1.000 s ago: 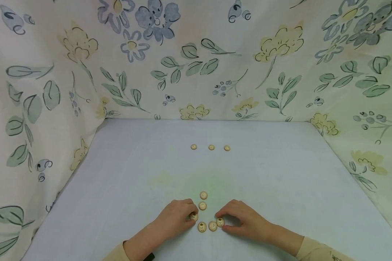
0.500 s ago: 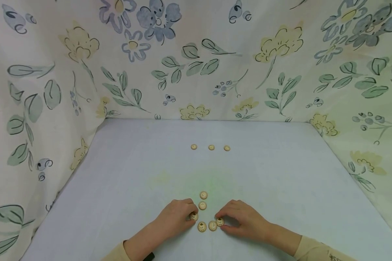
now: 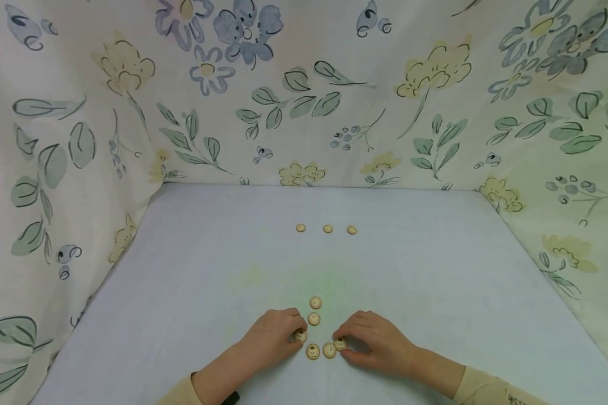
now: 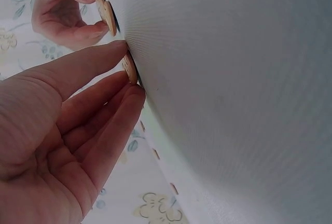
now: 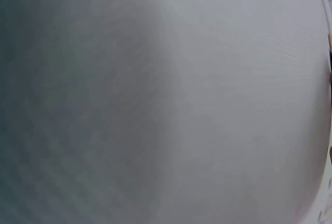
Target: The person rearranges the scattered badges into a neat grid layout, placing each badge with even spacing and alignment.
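Observation:
My left hand [image 3: 273,336] pinches a small round wooden disc with a face drawn on it [image 3: 300,336] between thumb and fingertips. In the left wrist view this disc [image 4: 130,69] lies at the table surface, edge-on. My right hand [image 3: 377,342] pinches another face disc [image 3: 340,343] by its sides. That one touches a neighbouring disc [image 3: 329,350]. Between the hands is one more disc [image 3: 313,352], with two others, an upper [image 3: 316,302] and a lower [image 3: 314,319], above it. The right wrist view shows mostly tabletop.
Three more discs stand in a spaced row farther back on the white table [image 3: 208,253]: left [image 3: 301,228], middle [image 3: 327,229] and right [image 3: 352,230]. A flowered cloth [image 3: 365,112] hangs along the back and both sides.
My right hand has edged slightly left with its disc, staying beside the neighbouring one. The left hand and its disc have stayed put.

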`<state>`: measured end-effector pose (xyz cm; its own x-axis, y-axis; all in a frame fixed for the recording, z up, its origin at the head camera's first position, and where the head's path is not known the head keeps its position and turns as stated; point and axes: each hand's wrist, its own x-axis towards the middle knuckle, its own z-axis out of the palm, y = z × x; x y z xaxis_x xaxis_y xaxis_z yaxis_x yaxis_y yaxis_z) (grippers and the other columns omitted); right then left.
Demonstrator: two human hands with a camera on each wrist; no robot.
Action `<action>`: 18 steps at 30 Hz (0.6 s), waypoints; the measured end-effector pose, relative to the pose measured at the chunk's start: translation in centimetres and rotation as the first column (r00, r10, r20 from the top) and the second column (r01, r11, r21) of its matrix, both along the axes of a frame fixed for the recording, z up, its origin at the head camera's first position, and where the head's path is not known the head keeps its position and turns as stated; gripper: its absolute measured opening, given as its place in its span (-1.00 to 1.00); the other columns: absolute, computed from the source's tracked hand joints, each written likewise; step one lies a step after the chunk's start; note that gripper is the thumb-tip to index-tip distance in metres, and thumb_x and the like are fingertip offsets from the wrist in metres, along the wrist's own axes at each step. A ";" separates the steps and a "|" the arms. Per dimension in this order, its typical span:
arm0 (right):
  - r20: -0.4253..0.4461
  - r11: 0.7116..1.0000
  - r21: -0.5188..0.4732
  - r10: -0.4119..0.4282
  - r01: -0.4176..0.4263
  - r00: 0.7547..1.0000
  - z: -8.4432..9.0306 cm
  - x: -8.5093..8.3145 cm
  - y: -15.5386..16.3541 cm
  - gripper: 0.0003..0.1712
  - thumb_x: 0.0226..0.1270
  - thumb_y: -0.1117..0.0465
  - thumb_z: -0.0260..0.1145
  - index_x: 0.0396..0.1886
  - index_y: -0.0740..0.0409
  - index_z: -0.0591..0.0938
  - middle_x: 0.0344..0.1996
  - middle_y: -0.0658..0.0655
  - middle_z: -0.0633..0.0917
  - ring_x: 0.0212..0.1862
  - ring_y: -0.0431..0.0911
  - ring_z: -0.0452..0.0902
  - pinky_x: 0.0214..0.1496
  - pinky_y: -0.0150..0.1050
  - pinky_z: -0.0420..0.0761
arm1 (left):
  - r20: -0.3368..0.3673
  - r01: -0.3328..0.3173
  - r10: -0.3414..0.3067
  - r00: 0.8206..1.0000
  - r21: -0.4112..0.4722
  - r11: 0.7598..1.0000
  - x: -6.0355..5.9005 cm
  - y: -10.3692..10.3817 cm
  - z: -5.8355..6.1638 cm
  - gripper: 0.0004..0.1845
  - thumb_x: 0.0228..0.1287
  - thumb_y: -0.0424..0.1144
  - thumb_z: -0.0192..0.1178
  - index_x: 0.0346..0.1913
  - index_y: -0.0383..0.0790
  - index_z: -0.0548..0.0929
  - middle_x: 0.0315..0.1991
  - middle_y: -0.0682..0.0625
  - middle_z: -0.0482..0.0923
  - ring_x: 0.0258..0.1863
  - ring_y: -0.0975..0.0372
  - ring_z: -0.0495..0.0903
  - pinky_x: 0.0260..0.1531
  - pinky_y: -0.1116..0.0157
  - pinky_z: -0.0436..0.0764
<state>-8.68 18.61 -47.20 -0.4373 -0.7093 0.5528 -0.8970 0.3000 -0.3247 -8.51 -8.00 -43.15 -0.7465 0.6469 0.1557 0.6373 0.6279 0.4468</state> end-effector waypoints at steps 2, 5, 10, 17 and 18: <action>0.015 1.000 0.006 -0.004 0.004 1.000 0.0 0.1 -0.1 -0.59 0.01 0.26 0.53 -0.08 0.00 0.66 -0.19 -0.17 0.67 -0.13 -0.29 0.55 -0.02 -0.37 0.49 | -0.004 0.001 -0.001 1.000 -0.002 1.000 0.0 0.0 0.0 -0.88 0.01 -0.39 0.43 -0.39 -0.16 0.70 -0.43 0.14 0.56 -0.50 0.43 0.48 -0.48 0.48 0.46; 0.039 1.000 0.010 -0.005 0.004 0.999 0.2 0.2 -0.2 -0.62 0.06 0.25 0.51 -0.08 -0.01 0.66 -0.19 -0.17 0.66 -0.11 -0.30 0.53 -0.01 -0.40 0.48 | -0.013 0.005 -0.005 1.000 -0.006 1.000 0.1 0.0 0.0 -0.87 0.00 -0.38 0.45 -0.39 -0.16 0.70 -0.42 0.13 0.57 -0.49 0.42 0.49 -0.47 0.48 0.47; 0.102 1.000 -0.003 -0.022 0.022 0.995 0.8 -0.1 0.0 -0.63 0.08 0.27 0.48 -0.07 0.00 0.65 -0.17 -0.16 0.65 -0.09 -0.29 0.52 0.01 -0.44 0.47 | -0.020 0.010 -0.011 1.000 -0.007 1.000 0.0 0.0 0.0 -0.87 0.00 -0.37 0.46 -0.38 -0.16 0.71 -0.42 0.12 0.58 -0.47 0.42 0.51 -0.45 0.49 0.47; 0.213 0.998 0.011 -0.060 0.059 0.975 2.0 -1.8 0.4 -0.66 0.14 0.25 0.47 -0.07 0.00 0.64 -0.15 -0.14 0.65 -0.06 -0.28 0.53 0.01 -0.45 0.48 | -0.026 0.012 -0.012 1.000 0.007 1.000 0.0 -0.1 -0.1 -0.87 -0.01 -0.39 0.44 -0.39 -0.16 0.71 -0.43 0.12 0.57 -0.49 0.42 0.50 -0.46 0.49 0.47; 0.218 0.998 0.013 -0.067 0.066 0.974 2.1 -2.1 0.4 -0.66 0.13 0.25 0.47 -0.07 0.00 0.64 -0.15 -0.14 0.65 -0.05 -0.27 0.53 0.00 -0.41 0.50 | -0.028 0.013 -0.012 1.000 0.006 1.000 0.0 -0.1 -0.1 -0.87 -0.01 -0.39 0.44 -0.38 -0.16 0.71 -0.43 0.12 0.58 -0.49 0.43 0.50 -0.46 0.48 0.47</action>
<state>-10.77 19.04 -45.06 -0.5930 -0.6777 0.4348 -0.7829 0.3589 -0.5083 -8.51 -8.06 -43.25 -0.7337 0.6550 0.1807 0.6574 0.6169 0.4328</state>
